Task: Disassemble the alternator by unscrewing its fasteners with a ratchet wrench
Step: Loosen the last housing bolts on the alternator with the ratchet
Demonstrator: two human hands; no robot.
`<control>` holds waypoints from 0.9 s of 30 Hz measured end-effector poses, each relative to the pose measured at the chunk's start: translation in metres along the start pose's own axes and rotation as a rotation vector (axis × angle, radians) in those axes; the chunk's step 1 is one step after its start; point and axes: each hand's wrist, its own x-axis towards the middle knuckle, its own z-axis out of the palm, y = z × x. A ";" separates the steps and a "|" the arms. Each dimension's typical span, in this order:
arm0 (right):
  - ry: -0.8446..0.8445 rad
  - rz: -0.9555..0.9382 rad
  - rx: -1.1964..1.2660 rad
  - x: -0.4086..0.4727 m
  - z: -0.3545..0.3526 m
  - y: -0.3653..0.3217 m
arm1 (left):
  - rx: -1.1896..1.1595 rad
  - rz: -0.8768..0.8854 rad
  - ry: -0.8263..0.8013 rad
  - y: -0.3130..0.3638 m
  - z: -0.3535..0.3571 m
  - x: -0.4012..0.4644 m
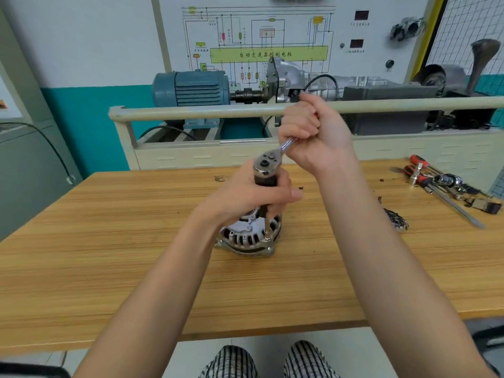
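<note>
On the bench (109, 214) the alternator (249, 236) sits under my hands, my left hand (253, 195) curled round the socket extension (266, 203) above it, my right hand (311, 132) gripping the ratchet wrench (268, 163) handle; mid-unscrewing, next comes a steady swing

alternator (246, 236) mid-table (109, 227) | ratchet wrench (268, 162) above it | loose tools (441, 184) far right

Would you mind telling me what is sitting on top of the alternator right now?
A ratchet wrench stands over the alternator, its extension and socket planted on the housing's near edge. The left hand wraps the extension. The fastener under the socket is hidden.
</note>
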 end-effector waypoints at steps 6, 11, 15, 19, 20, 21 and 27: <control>0.037 -0.563 -0.153 -0.034 -0.004 0.024 | -0.174 -0.034 0.576 -0.007 0.020 0.008; -0.212 -0.899 -0.408 -0.068 -0.011 0.059 | -0.067 0.012 0.825 -0.006 0.028 0.008; -0.077 -0.538 -0.236 -0.045 -0.003 0.028 | -0.012 0.049 0.350 -0.002 0.003 -0.006; 0.028 -0.042 -0.048 -0.003 0.004 0.004 | 0.004 0.029 0.016 0.001 -0.005 -0.005; 0.029 0.004 -0.037 0.002 0.005 0.005 | -0.036 0.016 -0.012 0.000 -0.003 -0.004; 0.032 -0.001 -0.040 0.004 0.006 0.007 | -0.087 0.000 -0.025 -0.001 -0.002 -0.002; -0.017 -0.671 -0.248 -0.042 -0.006 0.042 | -0.294 0.001 0.521 -0.012 0.016 0.003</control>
